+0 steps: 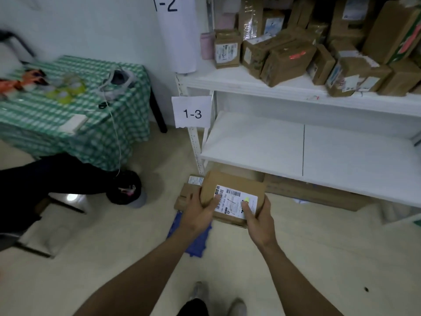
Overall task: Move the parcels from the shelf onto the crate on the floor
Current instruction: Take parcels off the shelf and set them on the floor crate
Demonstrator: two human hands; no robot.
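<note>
I hold a flat brown cardboard parcel [230,183] with a white shipping label between both hands, low over the floor. My left hand [200,210] grips its left edge, thumb on the label. My right hand [259,217] grips its right edge, thumb on the label too. Under and behind the parcel lies another brown parcel [185,197] on a blue crate [193,240], mostly hidden by my left arm. The upper shelf [250,84] carries several brown parcels [289,62]. The lower shelf board [273,147], tagged 1-3, is bare.
A table with a green checked cloth [75,119] stands at the left, cluttered with small things. A seated person's dark leg and shoe [124,188] reach toward the crate. A flat carton [312,190] lies under the shelf. My feet [216,297] are at the bottom.
</note>
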